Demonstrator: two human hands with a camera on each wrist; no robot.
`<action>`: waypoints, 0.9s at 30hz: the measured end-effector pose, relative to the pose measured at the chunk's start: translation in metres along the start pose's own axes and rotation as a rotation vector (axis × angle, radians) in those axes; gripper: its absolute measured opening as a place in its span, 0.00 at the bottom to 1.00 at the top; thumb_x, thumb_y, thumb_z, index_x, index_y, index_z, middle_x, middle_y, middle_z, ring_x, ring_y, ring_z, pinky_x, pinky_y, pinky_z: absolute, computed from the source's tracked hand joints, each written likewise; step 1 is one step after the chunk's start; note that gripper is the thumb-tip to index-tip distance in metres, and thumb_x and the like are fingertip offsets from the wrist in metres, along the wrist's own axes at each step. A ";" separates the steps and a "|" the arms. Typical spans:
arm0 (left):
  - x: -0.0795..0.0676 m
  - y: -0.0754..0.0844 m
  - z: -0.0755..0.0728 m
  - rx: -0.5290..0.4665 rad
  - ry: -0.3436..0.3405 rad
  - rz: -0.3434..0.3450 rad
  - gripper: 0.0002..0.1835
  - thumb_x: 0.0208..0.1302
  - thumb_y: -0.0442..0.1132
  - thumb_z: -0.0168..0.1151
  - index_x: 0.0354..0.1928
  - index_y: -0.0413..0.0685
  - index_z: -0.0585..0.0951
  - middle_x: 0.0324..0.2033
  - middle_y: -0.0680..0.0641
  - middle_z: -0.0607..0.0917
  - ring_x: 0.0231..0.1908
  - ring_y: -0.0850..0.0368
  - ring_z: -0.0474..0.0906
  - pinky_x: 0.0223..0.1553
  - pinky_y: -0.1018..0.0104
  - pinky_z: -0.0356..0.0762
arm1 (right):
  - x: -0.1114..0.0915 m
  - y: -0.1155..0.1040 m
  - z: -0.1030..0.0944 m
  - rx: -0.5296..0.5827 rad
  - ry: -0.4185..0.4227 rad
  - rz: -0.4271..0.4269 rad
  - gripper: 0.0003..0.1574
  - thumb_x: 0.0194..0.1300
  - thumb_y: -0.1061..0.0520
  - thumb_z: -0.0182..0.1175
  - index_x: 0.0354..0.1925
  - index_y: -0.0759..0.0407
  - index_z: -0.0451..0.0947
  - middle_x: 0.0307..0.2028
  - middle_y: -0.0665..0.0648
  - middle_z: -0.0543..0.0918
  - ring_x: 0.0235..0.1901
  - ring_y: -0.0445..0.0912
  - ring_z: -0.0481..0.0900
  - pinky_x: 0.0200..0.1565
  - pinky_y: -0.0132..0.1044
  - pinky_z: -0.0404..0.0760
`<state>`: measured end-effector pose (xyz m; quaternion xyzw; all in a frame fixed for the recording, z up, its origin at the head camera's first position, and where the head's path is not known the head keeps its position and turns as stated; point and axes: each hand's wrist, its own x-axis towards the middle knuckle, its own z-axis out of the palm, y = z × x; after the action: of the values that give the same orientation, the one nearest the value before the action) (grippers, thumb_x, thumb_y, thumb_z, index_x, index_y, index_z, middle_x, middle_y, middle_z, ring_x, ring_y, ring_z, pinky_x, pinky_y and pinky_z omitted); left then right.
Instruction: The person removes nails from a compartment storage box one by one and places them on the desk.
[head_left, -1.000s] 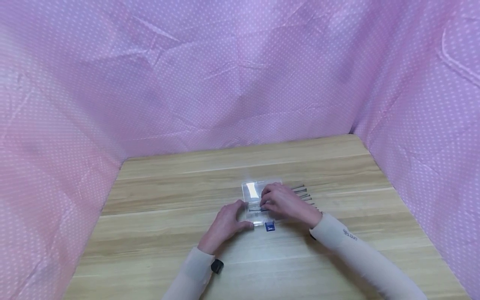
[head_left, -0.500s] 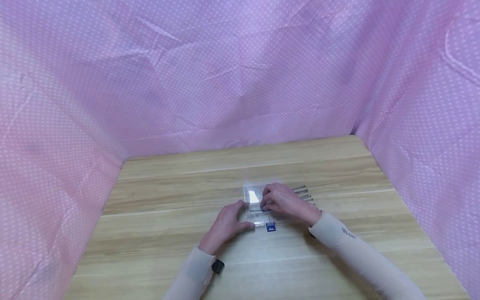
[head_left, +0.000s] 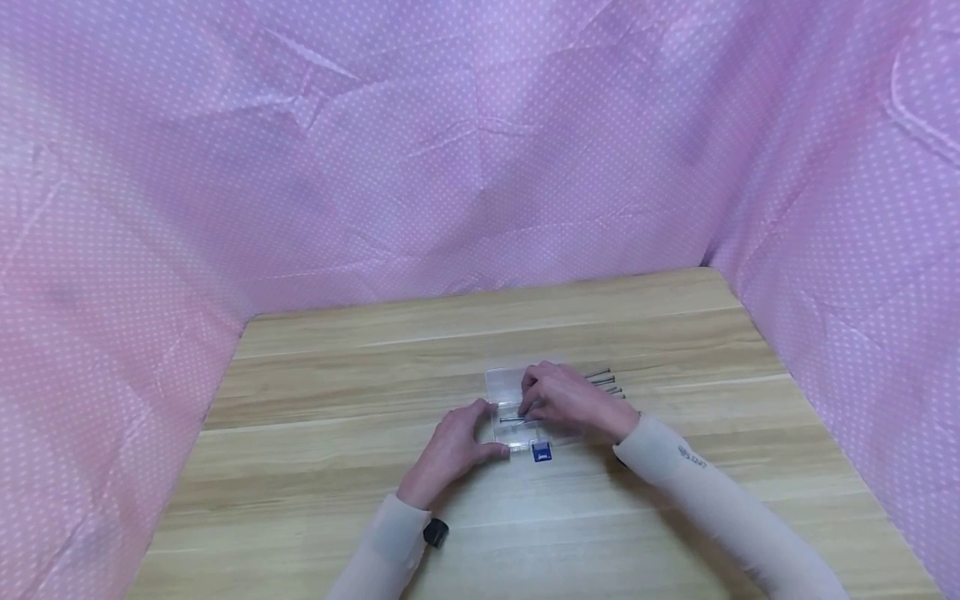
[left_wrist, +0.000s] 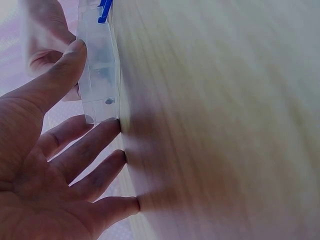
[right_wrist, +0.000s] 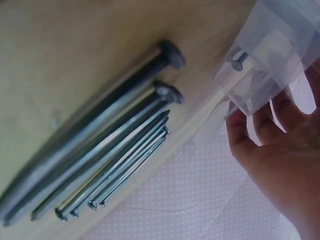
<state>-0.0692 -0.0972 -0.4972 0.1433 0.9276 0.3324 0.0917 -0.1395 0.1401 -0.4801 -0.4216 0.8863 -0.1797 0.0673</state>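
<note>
A clear plastic box (head_left: 519, 437) with a blue clasp (head_left: 542, 452) stands on the table, its clear lid (head_left: 503, 385) lying back. My left hand (head_left: 452, 443) grips the box's left end, thumb at the near side and fingers at the far side; the left wrist view shows the thumb against its clear wall (left_wrist: 99, 60). Over the box, my right hand (head_left: 566, 398) has its fingertips together at a nail (head_left: 511, 420). In the right wrist view this nail's head (right_wrist: 239, 61) shows by the clear plastic, while the right hand (right_wrist: 285, 135) partly hides its fingertips behind it.
Several steel nails (right_wrist: 95, 132) of different sizes lie side by side on the wooden table (head_left: 337, 400), just right of the box and partly beneath the right wrist. Pink dotted cloth (head_left: 420, 167) walls the table at the back and sides.
The right hand and forearm have shifted slightly, with the fingertips still at the nail over the box. The left hand stays on the box.
</note>
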 end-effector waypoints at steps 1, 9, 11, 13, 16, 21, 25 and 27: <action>0.000 0.000 0.000 0.000 0.001 0.003 0.32 0.54 0.50 0.81 0.57 0.45 0.80 0.51 0.43 0.86 0.51 0.45 0.81 0.55 0.48 0.78 | 0.001 0.000 0.000 -0.007 -0.001 -0.007 0.10 0.60 0.52 0.76 0.42 0.45 0.92 0.43 0.46 0.81 0.44 0.43 0.76 0.47 0.39 0.76; -0.001 0.001 -0.001 -0.004 0.012 0.014 0.32 0.55 0.51 0.80 0.58 0.45 0.80 0.50 0.43 0.86 0.50 0.46 0.81 0.52 0.49 0.78 | 0.002 0.003 0.003 -0.082 0.022 -0.078 0.10 0.60 0.52 0.76 0.42 0.42 0.92 0.42 0.45 0.80 0.43 0.41 0.74 0.45 0.36 0.75; -0.001 0.001 -0.001 -0.003 0.011 0.013 0.32 0.55 0.51 0.80 0.58 0.45 0.80 0.50 0.44 0.86 0.49 0.47 0.81 0.52 0.49 0.78 | 0.002 0.003 0.003 -0.092 0.025 -0.082 0.09 0.60 0.51 0.76 0.42 0.42 0.92 0.42 0.45 0.80 0.43 0.41 0.74 0.45 0.36 0.75; -0.001 0.001 -0.001 -0.003 0.010 0.009 0.32 0.54 0.51 0.81 0.58 0.45 0.80 0.49 0.44 0.86 0.48 0.47 0.81 0.51 0.50 0.77 | 0.002 0.003 0.004 -0.099 0.029 -0.086 0.09 0.60 0.52 0.76 0.42 0.42 0.92 0.42 0.45 0.80 0.44 0.41 0.75 0.45 0.37 0.74; -0.001 0.001 -0.001 -0.004 0.007 -0.001 0.32 0.54 0.51 0.81 0.58 0.46 0.80 0.48 0.45 0.86 0.47 0.49 0.80 0.50 0.51 0.77 | 0.002 0.003 0.005 -0.115 0.030 -0.096 0.09 0.62 0.52 0.75 0.42 0.43 0.92 0.43 0.45 0.81 0.45 0.42 0.75 0.47 0.38 0.74; -0.001 0.001 -0.001 -0.005 0.010 0.001 0.32 0.54 0.51 0.81 0.58 0.46 0.80 0.48 0.45 0.86 0.47 0.49 0.80 0.50 0.51 0.77 | 0.002 0.004 0.008 -0.143 0.034 -0.105 0.08 0.63 0.52 0.74 0.42 0.44 0.92 0.43 0.46 0.81 0.46 0.43 0.76 0.49 0.40 0.75; -0.001 0.001 -0.001 0.002 0.010 0.000 0.33 0.54 0.51 0.81 0.58 0.46 0.80 0.48 0.44 0.86 0.47 0.48 0.80 0.50 0.51 0.77 | 0.002 0.004 0.009 -0.145 0.040 -0.099 0.07 0.63 0.52 0.74 0.41 0.44 0.91 0.43 0.46 0.81 0.46 0.43 0.76 0.49 0.40 0.75; 0.000 0.001 -0.001 0.002 0.009 -0.004 0.33 0.53 0.51 0.81 0.58 0.45 0.80 0.48 0.43 0.86 0.47 0.47 0.80 0.49 0.50 0.77 | 0.001 0.004 0.009 -0.143 0.040 -0.093 0.07 0.63 0.52 0.74 0.41 0.44 0.91 0.43 0.46 0.81 0.46 0.43 0.75 0.49 0.40 0.74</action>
<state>-0.0687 -0.0968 -0.4955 0.1401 0.9286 0.3321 0.0881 -0.1404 0.1388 -0.4896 -0.4625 0.8774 -0.1273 0.0110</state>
